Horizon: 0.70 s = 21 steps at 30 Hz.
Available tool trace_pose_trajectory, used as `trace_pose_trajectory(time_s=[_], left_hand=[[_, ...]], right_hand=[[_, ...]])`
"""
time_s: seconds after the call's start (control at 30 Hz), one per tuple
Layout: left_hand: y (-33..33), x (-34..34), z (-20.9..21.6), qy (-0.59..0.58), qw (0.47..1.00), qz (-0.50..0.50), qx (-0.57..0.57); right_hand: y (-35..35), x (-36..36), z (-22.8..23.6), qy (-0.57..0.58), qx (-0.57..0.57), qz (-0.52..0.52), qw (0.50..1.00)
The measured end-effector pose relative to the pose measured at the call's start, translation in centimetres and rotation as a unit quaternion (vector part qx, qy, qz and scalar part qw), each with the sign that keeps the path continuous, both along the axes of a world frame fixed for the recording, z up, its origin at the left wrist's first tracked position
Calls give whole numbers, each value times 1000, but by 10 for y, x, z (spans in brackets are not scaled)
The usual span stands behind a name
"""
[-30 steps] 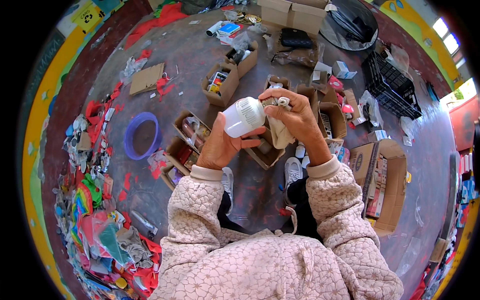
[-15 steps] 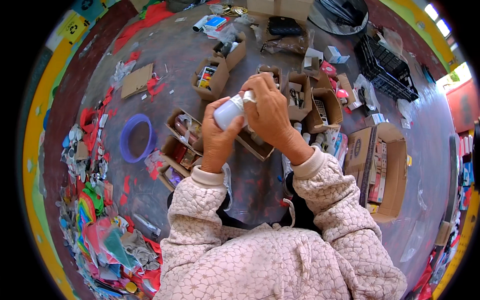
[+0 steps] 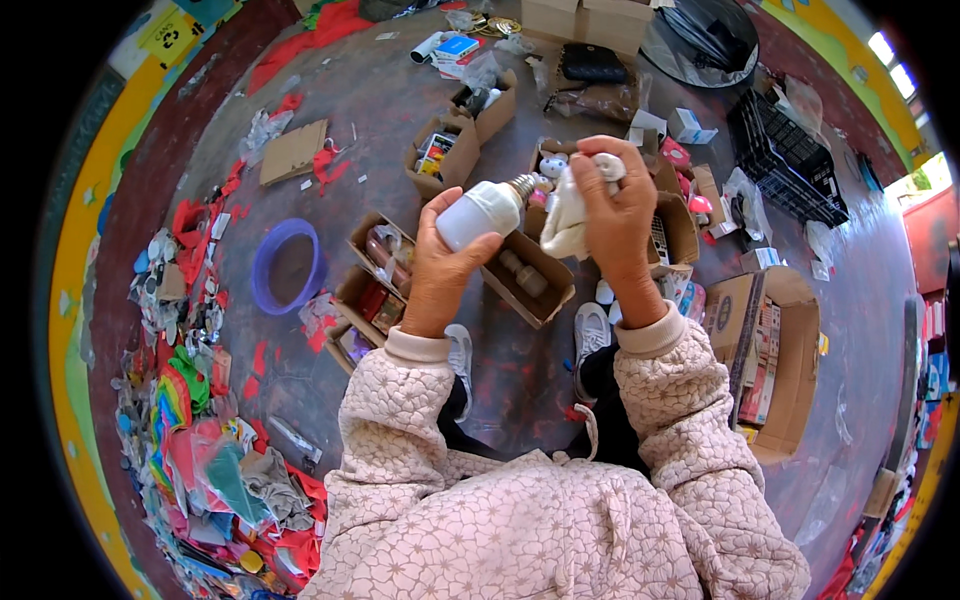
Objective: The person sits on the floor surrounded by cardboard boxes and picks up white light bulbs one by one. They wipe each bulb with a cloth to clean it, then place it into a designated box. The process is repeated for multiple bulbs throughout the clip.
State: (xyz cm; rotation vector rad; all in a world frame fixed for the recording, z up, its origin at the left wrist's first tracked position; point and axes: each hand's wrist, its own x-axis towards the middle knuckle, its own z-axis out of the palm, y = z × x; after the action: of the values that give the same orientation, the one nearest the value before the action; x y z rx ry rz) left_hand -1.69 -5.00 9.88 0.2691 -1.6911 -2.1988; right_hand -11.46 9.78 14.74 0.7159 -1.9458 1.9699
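Both forearms, in pale pink quilted sleeves (image 3: 400, 400), are raised from the lower edge and bent upward so that the hands meet above the cluttered floor. The left hand (image 3: 445, 265) is held upright with its back toward the camera; its fingers and thumb are wrapped firmly around the body of a white plastic light bulb with a metal screw base (image 3: 482, 210). The bulb is tilted, its threaded base pointing up and to the right, toward the other hand. The right hand (image 3: 618, 220) is likewise raised, fingers curled shut over a crumpled white cloth (image 3: 572, 215), which hangs down from the grip along the palm side.

The bulb's rounded end is covered by the left palm, and its lower edge cannot be made out. How much of the cloth is bunched inside the right fist is hidden by the fingers. The gap between cloth and screw base is small; whether they touch cannot be told.

The bulb is thus held in the left hand, just left of the cloth, above an open brown cardboard box (image 3: 540, 285) on the grey floor (image 3: 380, 100). Further small cardboard boxes of sorted items are set around it, and a purple round plastic basin (image 3: 262, 262) lies well to the left.
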Motion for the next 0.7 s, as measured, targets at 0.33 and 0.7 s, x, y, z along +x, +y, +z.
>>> trace_pose_trajectory(time_s=[0.33, 0.7], left_hand=[[13, 1, 4, 20, 986, -20, -162], [7, 0, 11, 82, 987, -16, -135]], right_hand=[[2, -25, -25, 178, 275, -106, 939], [0, -14, -24, -341, 31, 253, 905]])
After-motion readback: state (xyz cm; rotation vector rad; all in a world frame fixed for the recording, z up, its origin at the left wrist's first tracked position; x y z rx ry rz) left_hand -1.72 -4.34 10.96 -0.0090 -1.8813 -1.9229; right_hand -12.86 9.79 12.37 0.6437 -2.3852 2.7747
